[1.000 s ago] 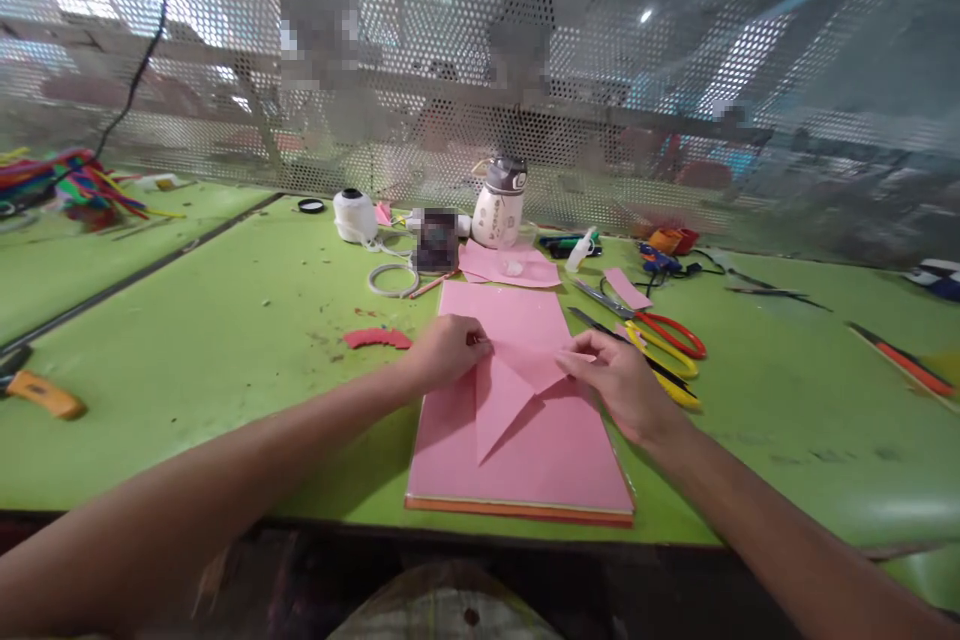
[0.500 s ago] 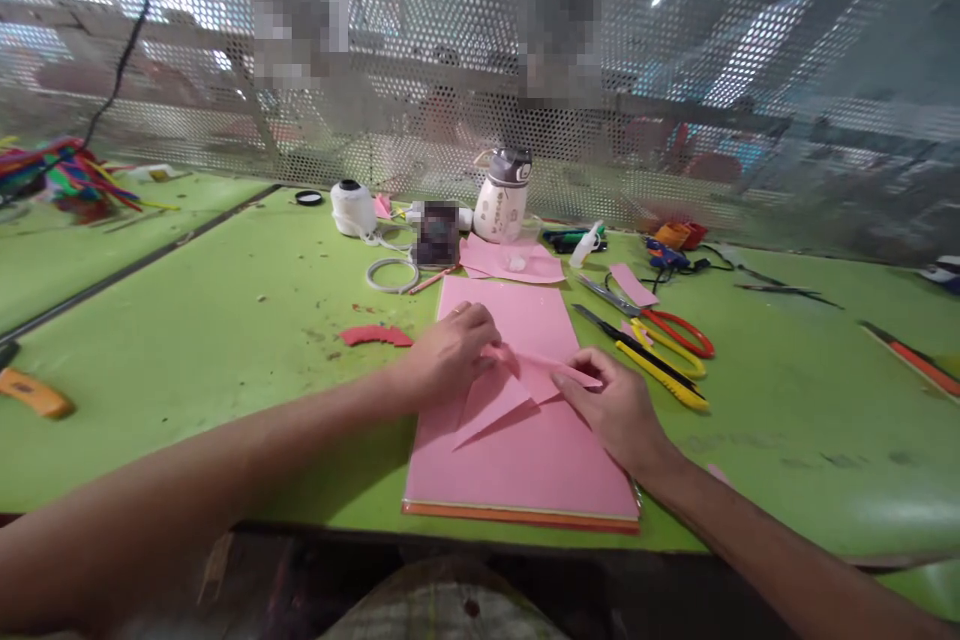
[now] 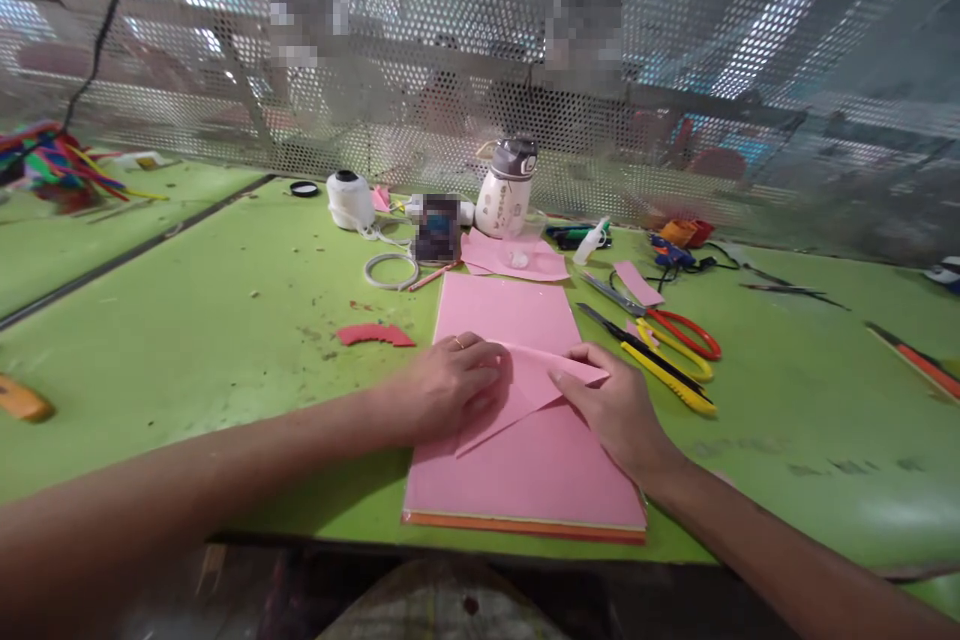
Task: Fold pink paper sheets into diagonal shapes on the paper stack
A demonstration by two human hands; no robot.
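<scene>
A folded piece of pink paper point(image 3: 529, 382) lies over a stack of pink sheets point(image 3: 525, 480) in front of me. My left hand point(image 3: 457, 382), a ring on one finger, is closed with bent fingers on the paper's left part; its fingertips are partly hidden. At the paper's right end, my right hand point(image 3: 615, 405) pinches the pointed corner between thumb and fingers. Orange and red layers show along the stack's near edge. A yellow utility knife point(image 3: 667, 375) lies just right of my right hand, and a red curved paper scrap point(image 3: 375, 333) is left of the stack.
Red-handled scissors point(image 3: 686, 330) and yellow-handled scissors point(image 3: 686, 360) lie to the right. Beyond the stack stand a bottle point(image 3: 504, 200), a white thread spool point(image 3: 350, 203) and a small glue bottle point(image 3: 591, 242). A perforated metal screen point(image 3: 420, 110) rises behind the green table point(image 3: 247, 350).
My left hand has come down and toward me, laying the raised flap flatter on the folded paper. My right hand keeps its pinch on the right corner. The view has shifted slightly.
</scene>
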